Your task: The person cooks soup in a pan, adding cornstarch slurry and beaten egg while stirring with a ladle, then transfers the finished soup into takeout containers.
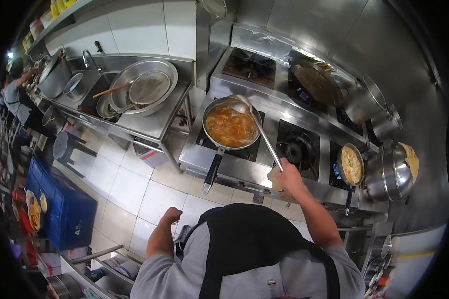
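My right hand (288,175) is closed around the long metal handle of a ladle (268,137). The ladle's bowl rests at the far rim of a frying pan (208,119) on the front left burner. Inside the pan is a bubbling orange-brown sauce (229,127) with light foam. The pan's black handle (213,172) points toward me, untouched. My left hand (172,215) is curled into a fist over the floor, left of my apron, with nothing visible in it. A pale yellowish cloth (274,178) lies at the stove edge beside my right hand.
A second pan (350,164) of pale food with orange bits sits over a blue flame on the right, near large steel pots (384,172). A dark wok (314,82) stands on the back row. Left are a sink counter with a basin (167,70), a blue crate (60,204) and another person (17,94).
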